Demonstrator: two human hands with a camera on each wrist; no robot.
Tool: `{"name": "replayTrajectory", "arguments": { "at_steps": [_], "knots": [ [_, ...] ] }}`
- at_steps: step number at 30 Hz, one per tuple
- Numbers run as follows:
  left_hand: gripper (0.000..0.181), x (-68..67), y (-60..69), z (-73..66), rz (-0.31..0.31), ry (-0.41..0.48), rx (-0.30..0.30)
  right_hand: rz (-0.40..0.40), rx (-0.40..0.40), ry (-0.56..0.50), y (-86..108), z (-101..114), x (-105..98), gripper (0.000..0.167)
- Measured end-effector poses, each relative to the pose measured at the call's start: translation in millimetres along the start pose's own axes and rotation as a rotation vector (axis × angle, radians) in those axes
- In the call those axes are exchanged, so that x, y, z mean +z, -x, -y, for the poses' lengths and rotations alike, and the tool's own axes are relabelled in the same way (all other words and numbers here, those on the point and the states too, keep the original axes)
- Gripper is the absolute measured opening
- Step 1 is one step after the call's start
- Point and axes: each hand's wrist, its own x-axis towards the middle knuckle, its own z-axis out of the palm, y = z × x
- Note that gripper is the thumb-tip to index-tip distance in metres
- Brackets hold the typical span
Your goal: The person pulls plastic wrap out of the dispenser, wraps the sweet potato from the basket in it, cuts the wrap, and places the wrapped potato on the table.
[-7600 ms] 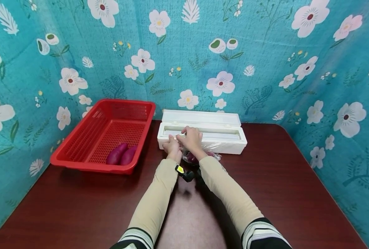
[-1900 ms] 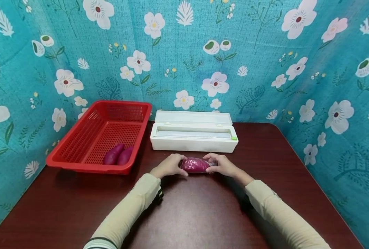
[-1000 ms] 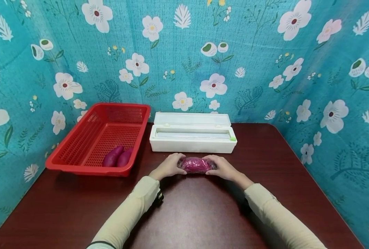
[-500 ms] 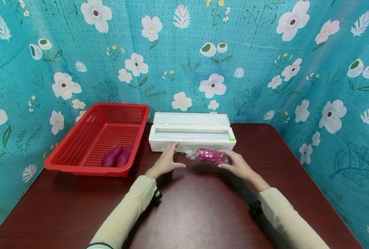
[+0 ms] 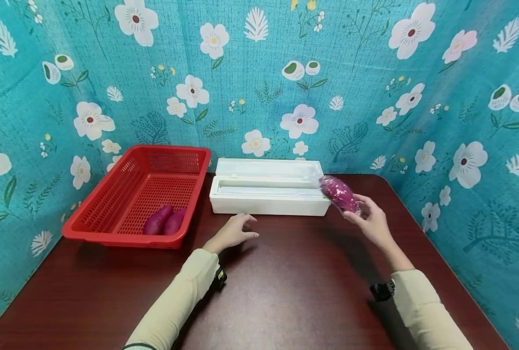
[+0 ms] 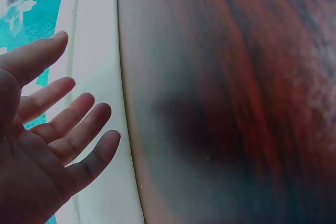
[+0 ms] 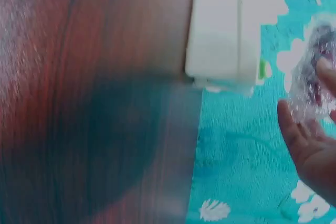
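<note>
My right hand (image 5: 373, 224) holds a purple sweet potato (image 5: 339, 193) by its near end, tilted and raised above the table. Clear plastic wrap covers the sweet potato, and a loose twist of film trails from its far end. In the right wrist view, fingers and thumb lie around the wrapped sweet potato (image 7: 317, 69) at the frame's edge. My left hand (image 5: 231, 234) holds nothing, its fingers loosely spread in front of the white cling film box (image 5: 268, 204). The box's lid stands raised, showing the roll inside.
A red perforated basket (image 5: 119, 238) stands at the left with two unwrapped purple sweet potatoes (image 5: 158, 219) in it. The dark red-brown table (image 5: 281, 291) extends in front of the box. A teal flowered cloth (image 5: 250, 87) hangs behind and at both sides.
Both hands held the wrapped sweet potato on the table a second ago. The left hand has let go; the right hand has lifted it and carried it right.
</note>
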Motion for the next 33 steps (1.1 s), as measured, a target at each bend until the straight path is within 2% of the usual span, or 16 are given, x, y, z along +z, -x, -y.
{"name": "replayTrajectory", "arguments": {
  "at_steps": [4, 8, 12, 17, 24, 33],
  "knots": [
    [0.035, 0.3, 1.1, 0.9, 0.021, -0.016, 0.015, -0.083, 0.138, 0.092, 1.3, -8, -11, 0.050],
    [0.032, 1.4, 2.0, 2.1, 0.038, -0.016, 0.019, -0.134, 0.320, 0.191, 3.0, -14, -17, 0.054],
    [0.031, 2.5, 3.1, 3.3, 0.059, 0.002, 0.027, -0.130, 0.444, 0.224, 3.9, -20, -18, 0.059],
    [0.029, 3.2, 4.2, 3.2, 0.070, 0.009, 0.012, -0.074, 0.492, 0.295, 5.2, -32, -16, 0.059],
    [0.027, 4.8, 5.1, 4.5, 0.074, -0.034, -0.020, -0.007, 0.528, 0.353, 7.4, -44, -9, 0.056],
    [0.028, 2.8, 6.0, 2.7, 0.067, -0.027, -0.007, 0.043, 0.564, 0.419, 7.4, -46, -7, 0.057]
  ]
}}
